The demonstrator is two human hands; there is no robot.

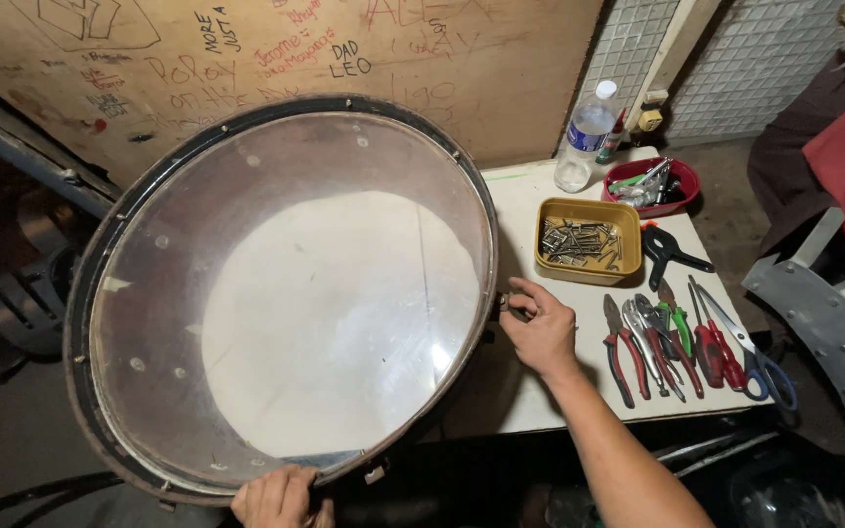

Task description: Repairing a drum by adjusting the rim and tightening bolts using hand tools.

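While we tip the big drum up on the left half of the white table, its clear skin faces us and its dark hoop fills most of the view. We judge it bulky but fairly light, with a stiff shell and a thin skin, so it is best taken by the hoop. Our left hand is clamped over the near rim. Our right hand has its fingers pinched together on a small metal fitting at the right edge. Further right lie a yellow tray of screws, a red bowl, a water bottle and a row of pliers.
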